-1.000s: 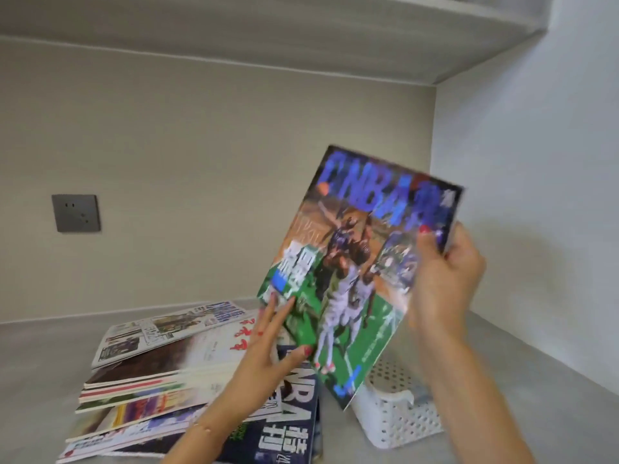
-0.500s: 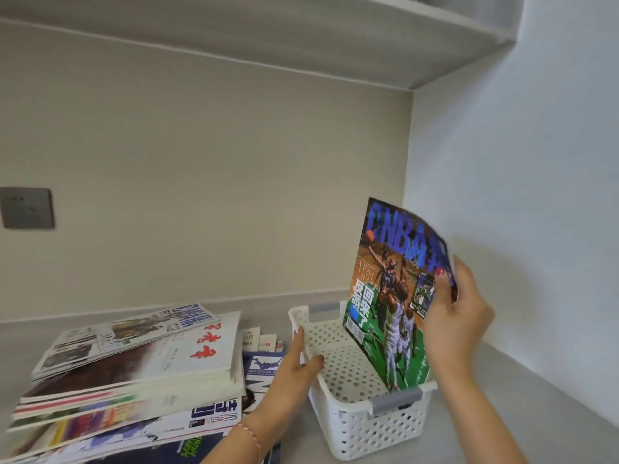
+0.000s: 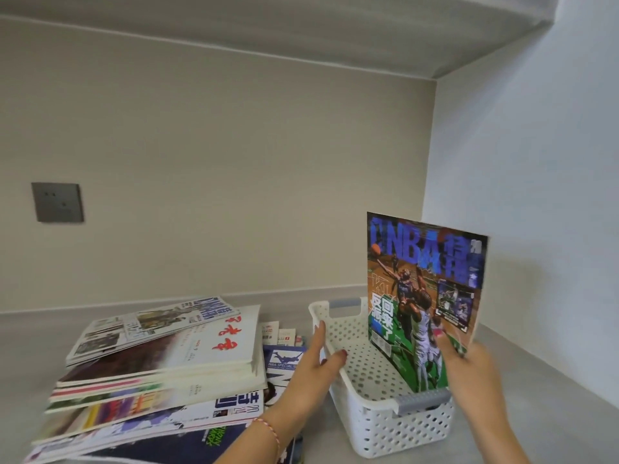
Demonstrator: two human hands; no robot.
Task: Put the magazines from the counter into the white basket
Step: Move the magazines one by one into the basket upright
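So the NBA magazine (image 3: pixel 422 296) stood upright inside the white basket (image 3: pixel 385 420), along its right wall, bottom edge down near the basket floor and the cover facing left. The right hand (image 3: pixel 469 366) had its grip pinched on the magazine's lower right edge, I'd guess to keep it from flopping over while it settled in. Standing it on edge made sense to me, since the basket looked too narrow for it to lie flat.

The left hand (image 3: pixel 315 360) rested on the basket's left rim, fingers fairly straight and holding nothing, thumb hooked just inside, probably to stop the basket sliding on the bench (image 3: pixel 536 430).

Left of the basket sat the pile of magazines (image 3: pixel 160 373), messy and fanned out, so most of the job looked undone. Further left of the basket, up on the wall, was a grey socket (image 3: pixel 57 202).
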